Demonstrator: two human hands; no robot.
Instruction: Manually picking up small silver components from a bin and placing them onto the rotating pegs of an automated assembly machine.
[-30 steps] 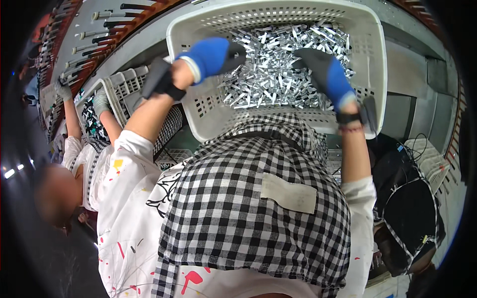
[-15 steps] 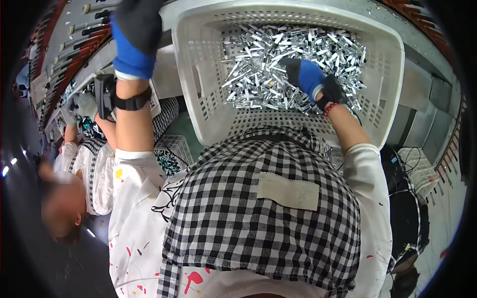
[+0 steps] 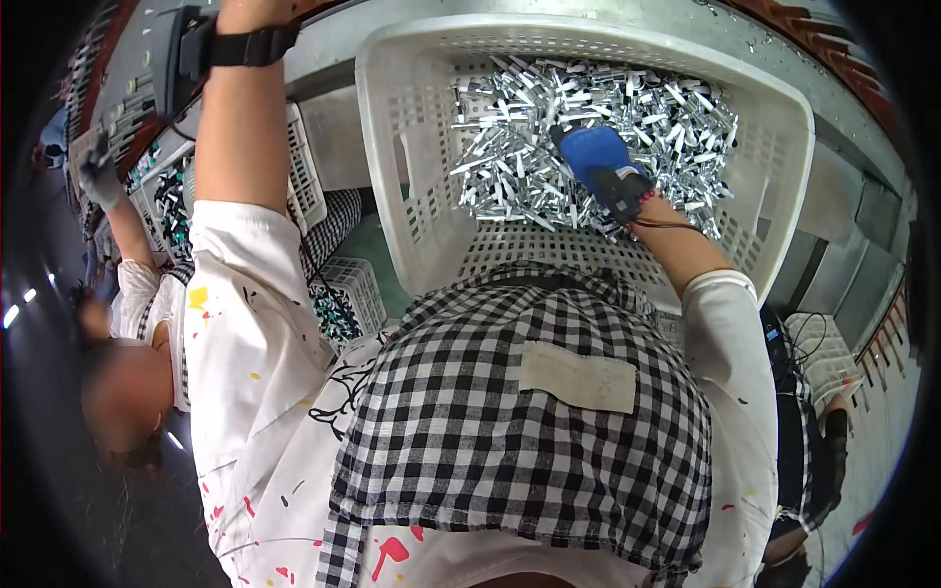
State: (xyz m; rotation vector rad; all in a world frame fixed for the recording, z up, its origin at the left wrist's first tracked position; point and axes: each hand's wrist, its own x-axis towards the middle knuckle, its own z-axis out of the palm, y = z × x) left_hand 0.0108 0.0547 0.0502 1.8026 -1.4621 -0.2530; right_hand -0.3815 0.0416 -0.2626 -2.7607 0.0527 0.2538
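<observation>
My right hand [image 3: 595, 157], in a blue glove with dark fingers, is inside a large white plastic basket [image 3: 394, 186]. Its fingers curl down and look closed against a heap of small silver-and-white tube-like parts [image 3: 515, 162]; whatever they hold is hidden. A whitish blur lies just beyond the fingertips. My left arm stretches up past the top edge, so its hand is out of sight. Only the wrist with a black strap [image 3: 257, 46] shows there.
Left, a co-worker with a gloved hand [image 3: 98, 181] sits by a tray of dark and green parts [image 3: 174, 211]. Below it stands a white crate [image 3: 365, 294] of similar parts. A metal ledge [image 3: 338, 54] runs behind the basket. Another person's dark sleeve [image 3: 833, 456] is at right.
My left hand has reached further up and out of the picture. My right hand stays in the heap, slightly shifted. The co-worker's gloved hand has moved up and left.
</observation>
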